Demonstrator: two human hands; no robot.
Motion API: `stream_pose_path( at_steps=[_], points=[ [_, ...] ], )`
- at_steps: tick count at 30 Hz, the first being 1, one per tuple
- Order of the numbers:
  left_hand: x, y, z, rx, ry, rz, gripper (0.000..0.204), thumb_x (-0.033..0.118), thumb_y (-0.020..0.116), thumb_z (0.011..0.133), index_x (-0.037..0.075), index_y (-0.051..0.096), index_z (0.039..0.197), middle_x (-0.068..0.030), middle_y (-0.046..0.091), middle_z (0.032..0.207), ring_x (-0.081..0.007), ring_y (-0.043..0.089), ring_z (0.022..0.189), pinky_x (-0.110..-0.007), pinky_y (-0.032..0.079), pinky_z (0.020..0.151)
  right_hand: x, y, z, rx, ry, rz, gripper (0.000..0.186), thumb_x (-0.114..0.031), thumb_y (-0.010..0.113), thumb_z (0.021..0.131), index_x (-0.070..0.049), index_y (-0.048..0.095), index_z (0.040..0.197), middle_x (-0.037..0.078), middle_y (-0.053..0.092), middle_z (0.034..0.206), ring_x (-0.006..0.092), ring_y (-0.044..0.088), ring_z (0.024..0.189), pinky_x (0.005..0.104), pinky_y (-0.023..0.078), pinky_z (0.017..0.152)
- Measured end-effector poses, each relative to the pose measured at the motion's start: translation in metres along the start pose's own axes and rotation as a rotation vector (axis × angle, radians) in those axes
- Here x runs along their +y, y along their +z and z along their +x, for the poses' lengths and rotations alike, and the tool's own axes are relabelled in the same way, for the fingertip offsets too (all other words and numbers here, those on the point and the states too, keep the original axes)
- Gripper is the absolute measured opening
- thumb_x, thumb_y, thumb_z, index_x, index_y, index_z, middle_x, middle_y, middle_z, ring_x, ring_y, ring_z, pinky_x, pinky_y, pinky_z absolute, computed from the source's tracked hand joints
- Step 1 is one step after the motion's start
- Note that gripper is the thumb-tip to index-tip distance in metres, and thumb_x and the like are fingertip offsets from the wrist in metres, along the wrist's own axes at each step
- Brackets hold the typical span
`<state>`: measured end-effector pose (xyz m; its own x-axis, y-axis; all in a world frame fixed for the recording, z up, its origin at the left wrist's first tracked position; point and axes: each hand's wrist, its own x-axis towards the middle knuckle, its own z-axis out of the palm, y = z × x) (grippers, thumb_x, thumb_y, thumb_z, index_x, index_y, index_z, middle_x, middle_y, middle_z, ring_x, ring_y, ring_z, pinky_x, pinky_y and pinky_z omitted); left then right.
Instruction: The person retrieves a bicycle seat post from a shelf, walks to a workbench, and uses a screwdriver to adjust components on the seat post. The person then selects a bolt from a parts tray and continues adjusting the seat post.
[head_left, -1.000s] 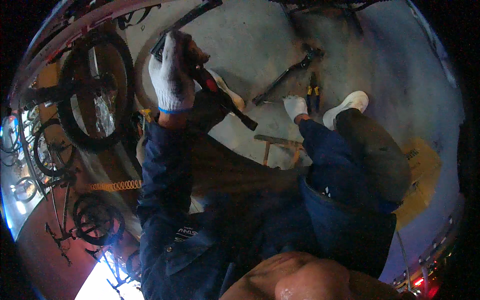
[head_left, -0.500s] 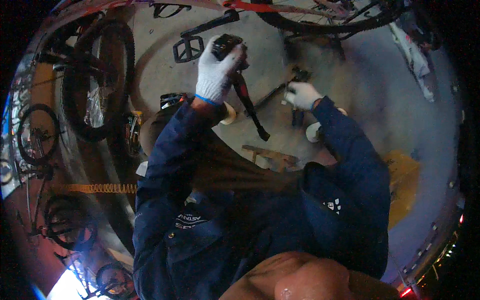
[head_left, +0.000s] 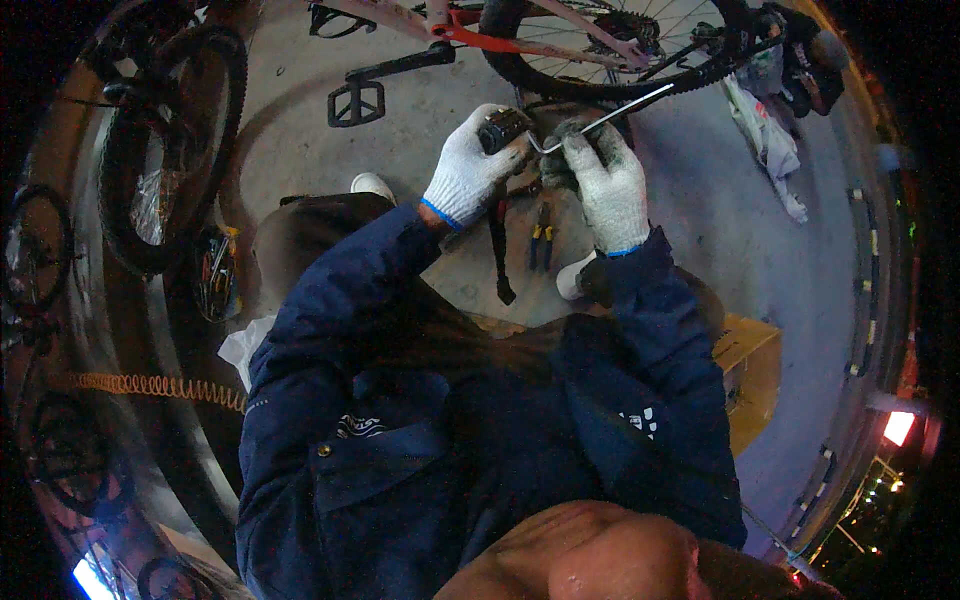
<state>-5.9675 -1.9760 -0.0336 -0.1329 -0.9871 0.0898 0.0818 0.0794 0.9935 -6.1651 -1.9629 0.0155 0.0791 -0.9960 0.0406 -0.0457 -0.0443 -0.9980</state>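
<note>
In a white knit glove, my left hand (head_left: 465,170) is closed around a dark, rounded bicycle part (head_left: 503,130) whose exact kind I cannot make out. My right hand (head_left: 608,190), gloved too with dark-stained fingers, pinches a silver hex key (head_left: 630,108). The key's long arm points up and right, past the fingers. Its short bent end lies between both hands, close to the dark part; whether it is seated in it I cannot tell. Beneath the hands, pliers with black and yellow handles (head_left: 542,238) lie on the floor beside a long dark tool (head_left: 500,245).
A pink and red bicycle frame (head_left: 490,38) crosses the top, with its black pedal (head_left: 356,103) and rear wheel (head_left: 520,75). Another tyre (head_left: 236,130) stands at the left, above a coiled orange hose (head_left: 160,387). A cardboard box (head_left: 752,375) is at my right.
My right hand has risen from the lower right to beside my left hand, and the hex key now shows in it. My left hand has come lower and rightward with the dark part.
</note>
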Motion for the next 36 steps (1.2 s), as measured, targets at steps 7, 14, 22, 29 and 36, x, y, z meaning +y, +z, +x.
stream_pose_path(
  at_steps=[7, 14, 22, 29, 36],
  points=[
    [-0.007, 0.002, -0.003, -0.084, 0.065, 0.090, 0.036, 0.017, 0.073, 0.096, 0.001, 0.060, 0.127, -0.0049, 0.071, 0.105, -0.0115, 0.065, 0.092, -0.029, 0.054, 0.084, 0.013, -0.006, -0.002, -0.004, 0.095, 0.064, 0.025, -0.021, 0.069, 0.103, -0.001, 0.070, 0.118, 0.005, 0.073, 0.105, 0.0139, 0.064, 0.096, 0.0301, 0.052, 0.088],
    [-0.004, -0.001, -0.002, -0.073, 0.192, 0.333, 0.036, 0.014, 0.074, 0.094, 0.003, 0.062, 0.125, -0.0106, 0.074, 0.111, -0.0172, 0.070, 0.102, -0.032, 0.055, 0.091, 0.018, -0.008, -0.005, -0.030, 0.392, 0.369, 0.028, -0.026, 0.070, 0.103, -0.003, 0.066, 0.120, 0.006, 0.073, 0.101, 0.0153, 0.070, 0.090, 0.0302, 0.058, 0.074],
    [-0.006, -0.003, -0.007, -0.099, 0.241, 0.466, 0.036, 0.011, 0.076, 0.091, 0.005, 0.061, 0.124, -0.0160, 0.075, 0.109, -0.0251, 0.074, 0.102, -0.036, 0.057, 0.089, 0.027, -0.006, -0.009, -0.054, 0.449, 0.503, 0.027, -0.024, 0.070, 0.102, -0.004, 0.065, 0.119, 0.007, 0.070, 0.102, 0.0191, 0.070, 0.087, 0.0323, 0.059, 0.073],
    [-0.004, 0.001, -0.006, -0.137, 0.161, 0.471, 0.037, 0.011, 0.076, 0.091, 0.004, 0.060, 0.123, -0.0158, 0.074, 0.108, -0.0225, 0.074, 0.100, -0.034, 0.057, 0.088, 0.033, -0.005, -0.005, 0.033, 0.403, 0.733, 0.021, -0.014, 0.060, 0.102, -0.001, 0.065, 0.118, 0.010, 0.070, 0.105, 0.0226, 0.068, 0.095, 0.0373, 0.056, 0.087],
    [-0.006, 0.003, -0.008, -0.227, -0.226, 0.062, 0.042, 0.015, 0.077, 0.086, 0.003, 0.060, 0.123, -0.0196, 0.074, 0.099, -0.0288, 0.076, 0.092, -0.038, 0.059, 0.082, 0.040, -0.010, 0.009, 0.071, 0.442, 1.004, 0.019, -0.021, 0.055, 0.103, -0.003, 0.063, 0.102, 0.007, 0.065, 0.089, 0.0215, 0.063, 0.082, 0.0350, 0.053, 0.081]
  ],
)
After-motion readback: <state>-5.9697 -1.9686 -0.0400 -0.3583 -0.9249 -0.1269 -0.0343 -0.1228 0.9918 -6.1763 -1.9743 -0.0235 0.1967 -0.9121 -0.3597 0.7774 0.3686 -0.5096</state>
